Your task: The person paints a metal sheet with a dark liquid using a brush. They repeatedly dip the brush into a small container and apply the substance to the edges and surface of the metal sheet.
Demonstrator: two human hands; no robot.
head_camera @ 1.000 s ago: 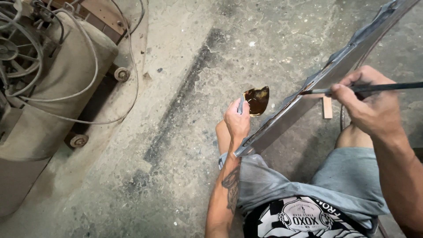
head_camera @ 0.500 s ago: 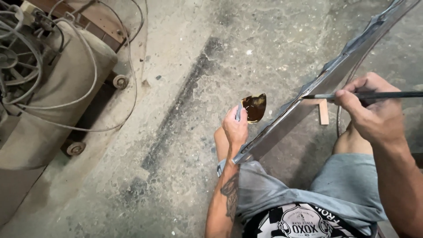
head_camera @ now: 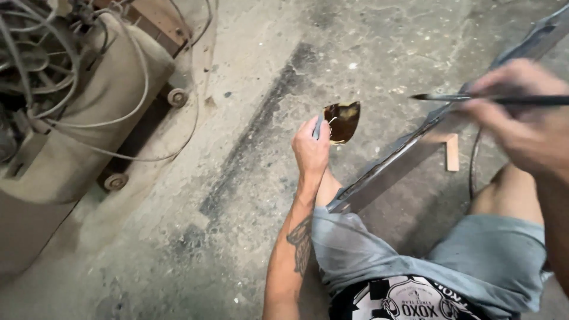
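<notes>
— Holding a small cup (head_camera: 342, 121) of dark liquid, the left hand (head_camera: 311, 148) is staying closed around it, out past the knee. What is changing?

— The right hand (head_camera: 521, 127) is moving: it is blurred now and sitting nearer the camera than half a second ago, fingers still pinched shut on a thin black brush (head_camera: 492, 100). The brush tip is pointing toward the cup, though it is not reaching it; a clear gap is showing between them. The cup is sitting a little higher in view than before, which may be only the head shifting.

— And what is that meaning for the work?

— Judging by the pose, the brush is travelling between the cup and the long grey panel (head_camera: 415, 151), so this is looking like a reload or a return stroke rather than a stroke on the metal.

— How is the room around the hands looking?

— The panel's near edge is resting by the left knee, running diagonally under the right hand. A small wood block (head_camera: 452, 152) is lying just beyond it, below that hand. Left of the cup hand the concrete floor (head_camera: 237, 195) is lying open, until the wheeled compressor (head_camera: 77, 118) and its loose cables, well apart.
</notes>
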